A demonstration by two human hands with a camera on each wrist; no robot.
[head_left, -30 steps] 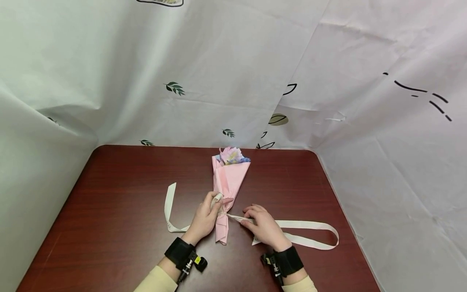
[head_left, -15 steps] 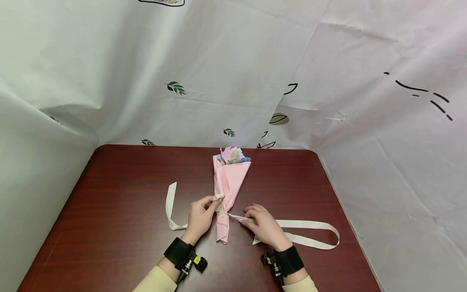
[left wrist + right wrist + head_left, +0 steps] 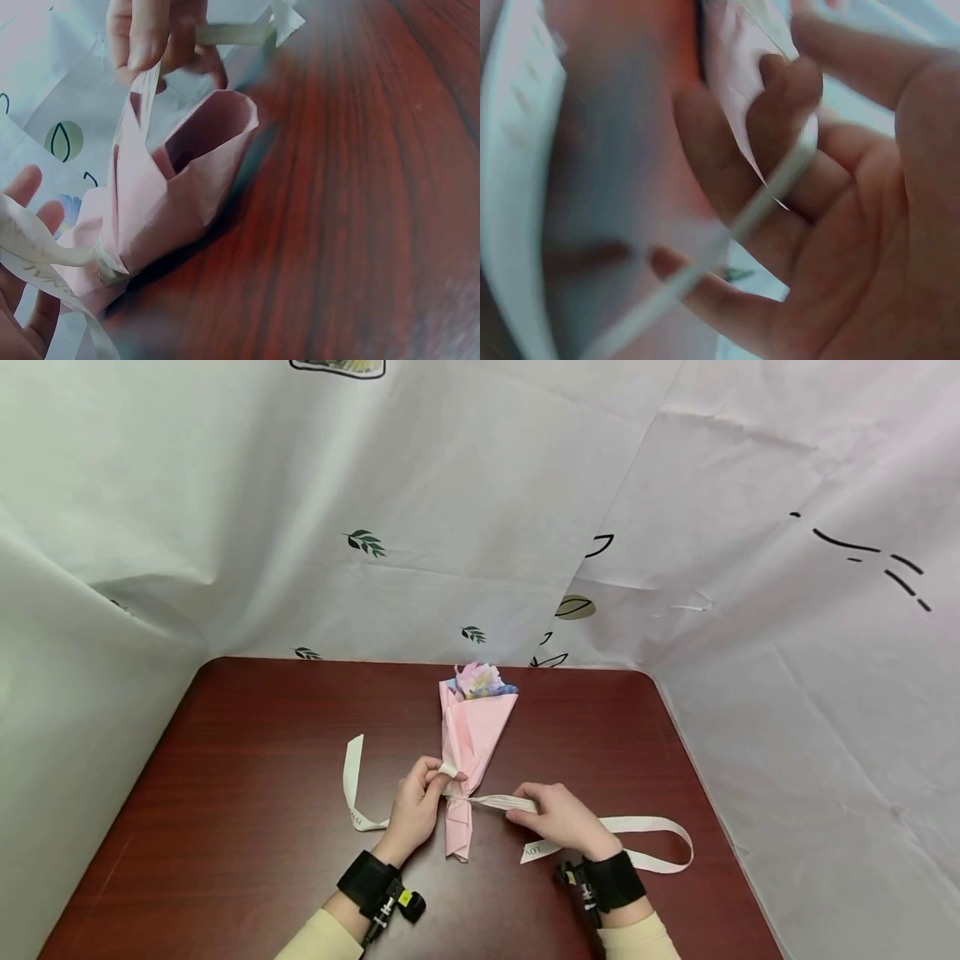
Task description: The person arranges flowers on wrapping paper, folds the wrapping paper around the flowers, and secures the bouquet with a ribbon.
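Note:
A small bouquet (image 3: pixel 480 727) in pink wrapping paper lies on the table, its pink and blue flowers pointing away from me. White ribbon (image 3: pixel 491 802) is tied round its narrow lower part. At the left side of the wrap, my left hand (image 3: pixel 415 802) pinches a folded piece of the ribbon between thumb and fingers. My right hand (image 3: pixel 566 818), to the right of the bouquet, pinches the other length and holds it stretched from the tie. In the left wrist view, the wrapper's open stem end (image 3: pixel 214 131) faces the camera. The right wrist view shows ribbon (image 3: pixel 772 184) running across the right fingers.
One ribbon tail (image 3: pixel 351 781) curls on the dark red table (image 3: pixel 262 760) at left. A longer loop (image 3: pixel 675 828) and a lettered ribbon end (image 3: pixel 534 850) lie at right. White printed cloth (image 3: pixel 450 510) hangs behind and at both sides.
My right hand has shifted slightly right along the ribbon, and the stretch from the tie looks longer and wider. My left fingers have moved a little at the ribbon fold beside the wrap.

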